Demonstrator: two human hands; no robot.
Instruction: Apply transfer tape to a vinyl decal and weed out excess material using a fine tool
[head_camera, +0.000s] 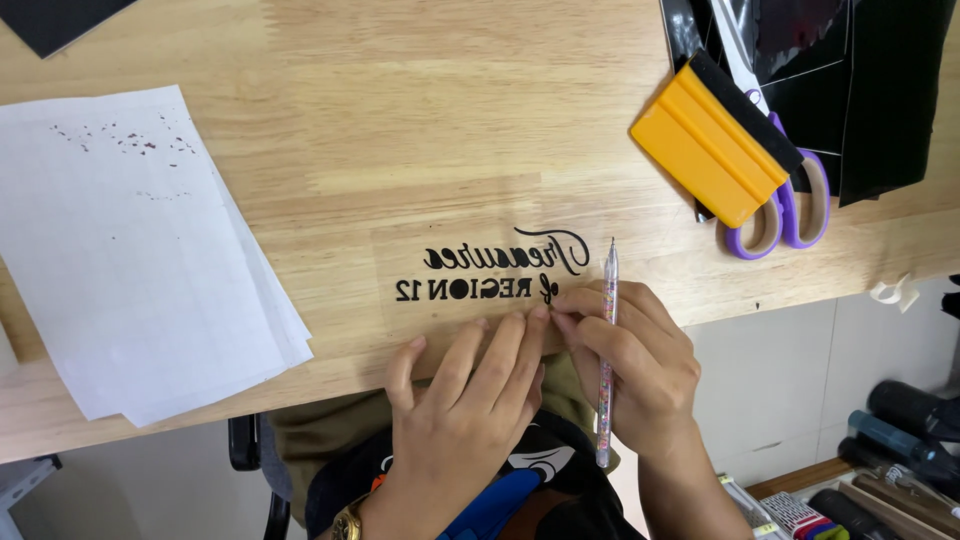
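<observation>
A clear film sheet (470, 275) carrying black cut lettering lies flat on the wooden tabletop (400, 120), close to its near edge; the lettering reads mirrored and upside down from the head view, in one script line and one block line. The left hand (465, 410) rests on the sheet's near edge, fingers stretched forward and pressed flat, fingertips (538, 313) just below the lettering — open, gripping nothing. The right hand (635, 365) sits just beside it, thumb and forefinger pinched together at the sheet's near edge right by the left fingertips; the same hand is closed round a slim clear pen-shaped tool (607, 350) filled with coloured beads, which runs between the fingers with its thin tip pointing away from the person, ending just right of the script.

Further out, to the left, a stack of white gridded backing sheets (130, 250) lies on the tabletop, speckled with small dark scraps near its far edge. At the far right — well apart from the hands — a yellow squeegee (710, 145) with a black felt edge lies across purple-handled scissors (785, 215), beside black vinyl sheets (880, 90).
</observation>
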